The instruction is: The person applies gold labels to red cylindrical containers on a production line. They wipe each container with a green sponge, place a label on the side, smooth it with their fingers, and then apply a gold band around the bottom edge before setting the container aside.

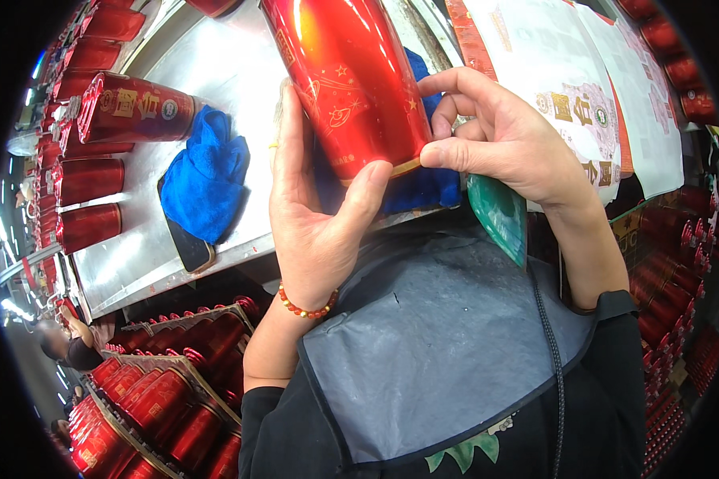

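Observation:
A glossy red bottle (351, 80) with gold line drawings and a gold rim at its base lies tilted between my hands, its upper end cut off by the picture's top edge. My left hand (319, 207) grips it from the left, thumb on the front near the base. Thumb and fingers of my right hand (495, 132) close on the base's right corner. Any small thing pinched there is too hidden to tell. Under the bottle spreads a blue cloth (423, 191). A green, smooth, pointed piece (499, 215) hangs below my right hand, beside a black cord.
On the metal table (136, 267) a bunched blue cloth (208, 176) covers part of a dark phone-like slab (188, 247). More red bottles (136, 108) line the left. Printed white sheets (567, 88) lie at the right. Crates of red bottles (164, 399) stand below left, near another person (76, 343).

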Demonstrator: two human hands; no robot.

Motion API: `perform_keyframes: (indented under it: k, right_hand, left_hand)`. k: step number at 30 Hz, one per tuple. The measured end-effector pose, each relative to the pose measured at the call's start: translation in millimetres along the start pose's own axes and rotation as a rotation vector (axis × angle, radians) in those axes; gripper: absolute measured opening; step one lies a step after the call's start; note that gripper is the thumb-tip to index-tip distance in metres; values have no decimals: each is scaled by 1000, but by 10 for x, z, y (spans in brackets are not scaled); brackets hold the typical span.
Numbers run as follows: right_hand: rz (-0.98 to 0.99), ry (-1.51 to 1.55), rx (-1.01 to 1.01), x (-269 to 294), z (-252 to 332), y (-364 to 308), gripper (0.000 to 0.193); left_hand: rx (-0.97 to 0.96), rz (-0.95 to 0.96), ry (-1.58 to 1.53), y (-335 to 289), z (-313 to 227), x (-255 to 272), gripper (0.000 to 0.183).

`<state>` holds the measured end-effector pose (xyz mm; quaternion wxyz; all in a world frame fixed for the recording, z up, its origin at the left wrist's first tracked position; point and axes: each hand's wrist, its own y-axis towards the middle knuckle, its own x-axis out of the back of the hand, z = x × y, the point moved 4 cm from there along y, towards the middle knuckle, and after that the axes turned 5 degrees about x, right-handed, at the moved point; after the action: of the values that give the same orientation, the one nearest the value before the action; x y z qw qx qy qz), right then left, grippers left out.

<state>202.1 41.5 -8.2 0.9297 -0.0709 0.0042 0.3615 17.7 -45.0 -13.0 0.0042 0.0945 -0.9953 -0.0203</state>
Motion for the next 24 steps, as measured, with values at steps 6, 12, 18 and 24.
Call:
perform_keyframes:
  k: [6,12,18,24]
  right_hand:
    - [-11,-14,-26,10,21,15,59]
    - [-1,22,-48,-2,24,35,61]
    - [5,22,-65,-3,30,27,60]
    - [3,11,-70,-6,56,43,58]
  left_hand:
    - [-221,-22,236,-78,39,142,86]
    - [-632,-155,735,-423,-151,96,29]
    - [-761,-105,830,-355,-237,-2,43]
    - [-700,-60,800,-213,-372,-94,36]
